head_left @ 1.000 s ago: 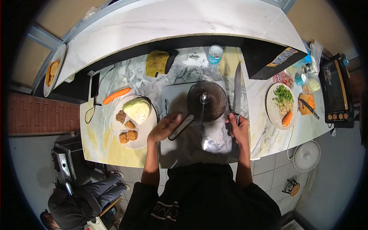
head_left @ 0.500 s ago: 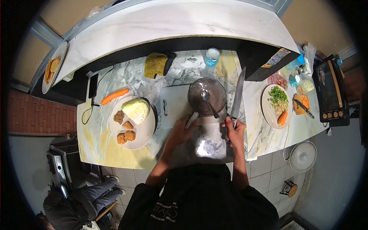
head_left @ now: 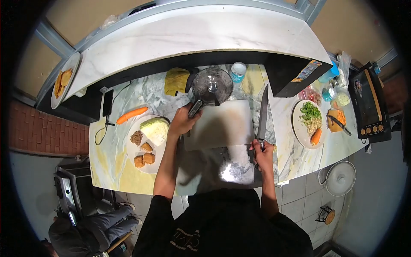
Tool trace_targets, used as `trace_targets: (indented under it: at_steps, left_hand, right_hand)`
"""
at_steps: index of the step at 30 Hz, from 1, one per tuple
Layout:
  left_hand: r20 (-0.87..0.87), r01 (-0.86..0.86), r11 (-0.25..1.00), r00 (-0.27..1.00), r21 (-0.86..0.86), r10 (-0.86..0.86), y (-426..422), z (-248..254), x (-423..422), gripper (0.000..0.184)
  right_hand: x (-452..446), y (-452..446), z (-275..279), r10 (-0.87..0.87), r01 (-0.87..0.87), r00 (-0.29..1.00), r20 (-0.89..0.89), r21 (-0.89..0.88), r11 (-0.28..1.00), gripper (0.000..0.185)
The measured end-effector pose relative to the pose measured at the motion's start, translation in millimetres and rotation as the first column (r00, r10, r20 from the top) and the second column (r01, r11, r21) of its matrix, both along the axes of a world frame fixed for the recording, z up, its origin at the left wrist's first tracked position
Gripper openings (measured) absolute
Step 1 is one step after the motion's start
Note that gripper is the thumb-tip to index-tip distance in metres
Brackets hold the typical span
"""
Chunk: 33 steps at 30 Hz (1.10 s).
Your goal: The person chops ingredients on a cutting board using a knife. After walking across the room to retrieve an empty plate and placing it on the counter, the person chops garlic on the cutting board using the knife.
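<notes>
One pan (head_left: 203,84), one long knife (head_left: 263,113)

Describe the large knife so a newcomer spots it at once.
On the marble counter, find the pale cutting board. Right of it, the right hand grips the large knife, blade pointing away from the person; unlike the smaller knife, it is held.

Black boxy toaster oven (head_left: 369,102), far right; round pale lid (head_left: 341,178), lower right, near round wooden-topped stool (head_left: 329,216); white plate (head_left: 74,64) of golden-brown fried pieces (head_left: 65,77) at left end of white marbled ledge (head_left: 192,34); black flat phone (head_left: 107,103) below; person (head_left: 92,231) in dark jacket (head_left: 70,237) and grey trousers (head_left: 115,219), lower left.
</notes>
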<state>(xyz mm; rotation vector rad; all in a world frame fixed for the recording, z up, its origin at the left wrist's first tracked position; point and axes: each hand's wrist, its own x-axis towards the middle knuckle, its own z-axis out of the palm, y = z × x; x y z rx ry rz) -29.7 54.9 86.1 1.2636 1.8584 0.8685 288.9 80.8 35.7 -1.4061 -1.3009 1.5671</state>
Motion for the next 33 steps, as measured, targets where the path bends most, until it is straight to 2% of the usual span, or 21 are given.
trace_targets:
  at_steps: [2,3,5,12,14,15,16,17,19,21,23,24,26,28,30,31,32,33]
  left_hand:
    - [-0.104,-0.006,0.988,0.994,0.156,0.023,13,-16,-9,0.025]
    - [-0.105,-0.005,0.988,0.994,0.157,0.022,19,-13,-11,0.025]
    - [-0.048,-0.025,0.994,0.998,0.107,0.031,31,-9,-12,0.024]
    - [-0.038,-0.027,0.995,0.999,0.093,0.031,66,-20,-17,0.023]
    - [-0.073,-0.002,1.0,0.997,0.02,0.004,71,-23,-21,0.04]
    - [-0.073,-0.001,1.0,0.997,0.018,0.002,74,-29,-23,0.04]
    - [-0.312,0.003,0.996,0.95,0.091,0.026,77,-36,-25,0.041]
    - [-0.532,0.023,0.987,0.844,0.159,0.066,78,-42,-28,0.042]
    - [-0.506,-0.046,0.99,0.856,0.131,0.106,79,-32,-25,0.04]
    - [-0.479,-0.114,0.988,0.865,0.099,0.148,76,-34,-26,0.04]
    - [-0.557,0.018,0.882,0.781,0.471,0.282,71,-52,-32,0.033]
    - [-0.557,0.018,0.881,0.781,0.472,0.282,65,-41,-25,0.033]
    - [-0.45,-0.09,0.862,0.823,0.498,0.346,41,-12,2,0.035]
    - [-0.241,-0.169,0.793,0.898,0.585,0.369,18,-25,31,0.036]
    - [-0.303,-0.002,0.909,0.942,0.417,0.141,-1,-52,49,0.047]
    - [-0.302,-0.013,0.908,0.941,0.418,0.153,-6,-72,56,0.047]
    - [-0.404,0.061,0.928,0.909,0.366,0.099,-9,-93,63,0.059]
    - [-0.499,0.133,0.942,0.866,0.308,0.041,-11,-93,70,0.071]
  right_hand:
    - [2,0,-3,0.009,-0.009,1.0,-0.015,0.0,1.0,0.023]
    - [0,-1,0,-0.01,0.009,1.0,-0.019,-0.023,1.0,0.023]
    - [-1,0,2,-0.026,0.025,0.999,-0.023,-0.047,0.999,0.022]
    - [-1,3,2,-0.038,0.039,0.999,0.022,-0.046,0.998,0.022]
    - [-1,4,1,-0.036,0.039,0.998,0.046,-0.05,0.998,0.022]
    - [-2,3,-2,-0.032,0.034,0.998,0.051,-0.037,0.999,0.022]
    - [-2,3,-5,-0.026,0.027,0.998,0.056,-0.024,0.999,0.022]
    - [-3,2,-10,-0.024,0.025,0.998,0.055,-0.027,0.999,0.022]
    - [-4,1,-17,0.013,-0.017,0.998,0.064,0.076,0.997,0.022]
    - [-5,-2,-21,0.027,-0.031,0.998,0.064,0.066,0.997,0.023]
    - [-4,-4,-23,0.037,-0.041,0.997,0.066,0.056,0.998,0.023]
    - [-3,-5,-26,0.041,-0.046,0.996,0.076,0.071,0.996,0.025]
    - [-2,-6,-27,0.044,-0.052,0.995,0.084,0.088,0.995,0.026]
    - [-3,-6,-27,0.053,-0.082,0.984,0.17,0.167,0.983,0.029]
    - [-8,-7,-25,0.048,-0.098,0.975,0.218,0.224,0.97,0.029]
    - [-9,-7,-24,0.032,-0.11,0.963,0.268,0.28,0.954,0.029]
    - [-11,-9,-26,0.044,-0.123,0.962,0.271,0.281,0.952,0.029]
    - [-14,-10,-31,0.003,-0.11,0.952,0.307,0.33,0.937,0.028]
